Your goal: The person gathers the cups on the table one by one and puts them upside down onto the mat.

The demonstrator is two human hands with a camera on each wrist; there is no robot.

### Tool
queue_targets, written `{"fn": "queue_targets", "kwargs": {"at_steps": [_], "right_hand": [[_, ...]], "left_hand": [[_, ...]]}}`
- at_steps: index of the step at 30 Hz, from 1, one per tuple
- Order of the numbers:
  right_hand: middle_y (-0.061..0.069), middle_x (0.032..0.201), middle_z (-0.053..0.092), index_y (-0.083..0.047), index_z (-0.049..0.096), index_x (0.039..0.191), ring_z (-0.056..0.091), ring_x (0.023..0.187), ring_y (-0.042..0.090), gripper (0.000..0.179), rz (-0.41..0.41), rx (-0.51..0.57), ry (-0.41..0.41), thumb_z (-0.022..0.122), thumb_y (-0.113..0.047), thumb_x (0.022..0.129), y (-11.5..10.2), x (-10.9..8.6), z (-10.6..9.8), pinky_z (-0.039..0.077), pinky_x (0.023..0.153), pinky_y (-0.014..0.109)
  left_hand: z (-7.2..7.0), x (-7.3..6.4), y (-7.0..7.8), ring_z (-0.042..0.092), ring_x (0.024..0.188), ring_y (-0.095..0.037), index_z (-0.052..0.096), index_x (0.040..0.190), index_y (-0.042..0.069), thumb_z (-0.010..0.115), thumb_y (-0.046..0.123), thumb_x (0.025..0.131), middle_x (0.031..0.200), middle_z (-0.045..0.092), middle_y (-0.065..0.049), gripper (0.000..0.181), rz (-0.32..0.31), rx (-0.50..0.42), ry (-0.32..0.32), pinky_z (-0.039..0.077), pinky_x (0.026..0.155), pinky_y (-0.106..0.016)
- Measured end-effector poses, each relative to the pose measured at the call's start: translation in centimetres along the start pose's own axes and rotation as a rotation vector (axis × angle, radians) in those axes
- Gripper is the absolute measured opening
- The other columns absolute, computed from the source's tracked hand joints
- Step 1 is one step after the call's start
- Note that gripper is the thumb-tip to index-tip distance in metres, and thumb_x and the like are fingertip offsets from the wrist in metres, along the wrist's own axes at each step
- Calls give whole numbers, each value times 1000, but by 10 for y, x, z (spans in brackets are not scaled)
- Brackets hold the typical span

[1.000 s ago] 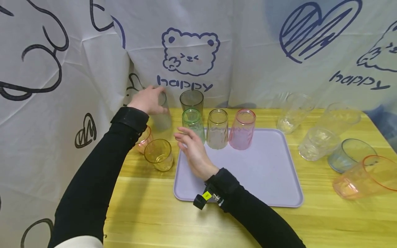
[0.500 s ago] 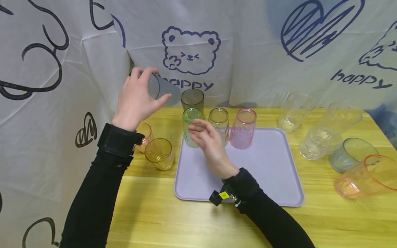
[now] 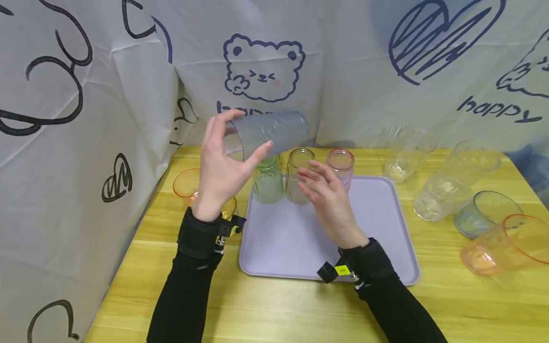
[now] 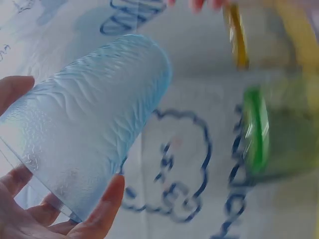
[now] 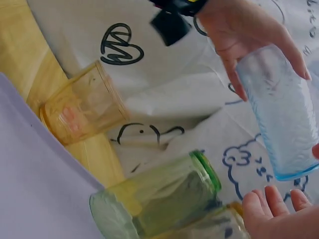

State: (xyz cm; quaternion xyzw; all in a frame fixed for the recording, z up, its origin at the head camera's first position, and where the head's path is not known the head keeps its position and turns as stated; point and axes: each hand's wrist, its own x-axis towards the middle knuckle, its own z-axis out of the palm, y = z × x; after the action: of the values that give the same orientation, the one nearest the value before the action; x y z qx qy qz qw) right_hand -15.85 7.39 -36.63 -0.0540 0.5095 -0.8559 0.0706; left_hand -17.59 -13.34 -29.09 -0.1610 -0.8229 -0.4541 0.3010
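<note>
My left hand [image 3: 223, 164] grips a light blue textured drinking glass [image 3: 274, 131] near its rim, fingers on one side and thumb on the other. The glass is tipped almost sideways in the air, its base pointing right. Below it, a green glass [image 3: 268, 183], a yellow-rimmed clear glass [image 3: 296, 186] and a pink glass [image 3: 341, 162] stand in a row along the far side of a lilac tray [image 3: 291, 247]. My right hand [image 3: 332, 200] is above the tray with relaxed fingers, holding nothing. It partly covers the clear and pink glasses.
Left of the tray are an orange glass [image 3: 184, 183] and a yellow glass [image 3: 229, 209], half hidden by my left hand. To the right stand several clear glasses [image 3: 442, 197], a grey-blue glass [image 3: 486, 214] and a large orange glass [image 3: 502, 245]. A printed cloth hangs behind.
My left hand lifted the blue glass from the table's back left, tipped it over and carried it right above the green glass. My right hand moved right across the tray.
</note>
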Motion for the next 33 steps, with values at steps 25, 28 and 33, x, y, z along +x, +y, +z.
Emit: {"fn": "queue_targets", "kwargs": {"at_steps": [25, 28, 33], "right_hand": [[-3, 139, 55, -18, 38, 151, 48, 133, 16, 54, -61, 165, -145, 56, -31, 102, -5, -9, -62, 38, 119, 34], [-4, 141, 55, -19, 39, 151, 48, 133, 15, 56, -67, 198, -131, 59, -35, 101, -5, -9, -65, 37, 119, 32], [-2, 155, 42, -22, 30, 156, 39, 142, 16, 70, -56, 233, -129, 63, -41, 98, -6, -11, -67, 29, 124, 34]], "left_hand": [[91, -50, 4, 58, 121, -34, 44, 137, 5, 72, 14, 85, 138, 46, -14, 61, -308, -618, -16, 61, 86, -50], [96, -53, 3, 59, 121, -34, 42, 138, 3, 73, 15, 85, 139, 49, -16, 62, -298, -640, -26, 62, 84, -48], [106, -55, 6, 60, 117, -31, 41, 137, -1, 73, 13, 85, 138, 49, -18, 63, -271, -700, -61, 63, 80, -44]]}}
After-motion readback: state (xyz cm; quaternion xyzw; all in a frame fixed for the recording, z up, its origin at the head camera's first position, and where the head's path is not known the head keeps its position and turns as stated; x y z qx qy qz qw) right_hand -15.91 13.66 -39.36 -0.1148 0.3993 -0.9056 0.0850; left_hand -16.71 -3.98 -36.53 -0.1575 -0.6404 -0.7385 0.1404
